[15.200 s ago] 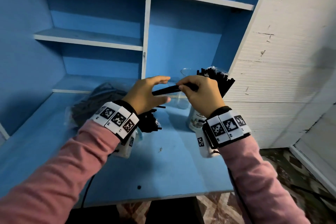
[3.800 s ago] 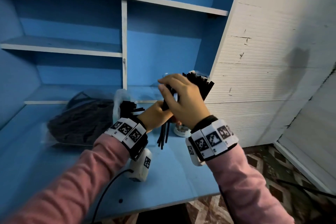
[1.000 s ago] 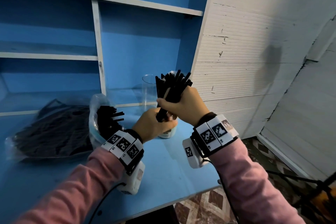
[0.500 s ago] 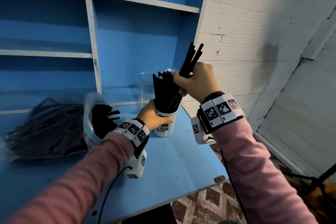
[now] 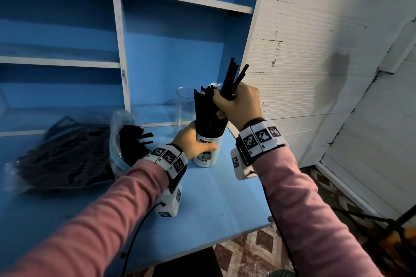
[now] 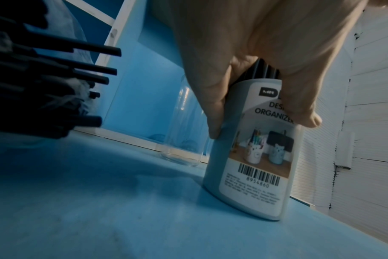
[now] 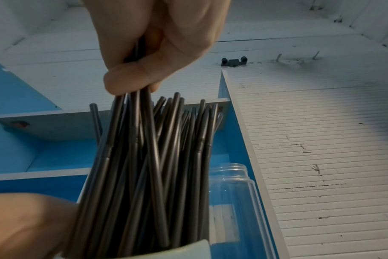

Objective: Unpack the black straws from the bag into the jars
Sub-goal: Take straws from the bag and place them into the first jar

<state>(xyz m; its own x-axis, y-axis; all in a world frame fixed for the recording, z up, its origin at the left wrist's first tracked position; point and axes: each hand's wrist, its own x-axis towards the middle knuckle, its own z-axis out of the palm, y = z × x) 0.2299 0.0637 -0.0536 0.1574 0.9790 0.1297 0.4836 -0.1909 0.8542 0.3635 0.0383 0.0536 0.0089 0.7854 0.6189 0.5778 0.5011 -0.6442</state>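
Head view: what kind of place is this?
Likely a home or small storeroom, not a lab: a painted blue shelf unit with a desk top, scuffed white panelled wall, patterned floor tiles.

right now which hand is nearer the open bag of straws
Left. The left hand grips the white jar just right of the bag; the right hand holds a bunch of straws above that jar, farther right.

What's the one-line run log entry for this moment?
left hand: holds labelled jar | right hand: grips black straws, lower ends in jar | bag: straws remain
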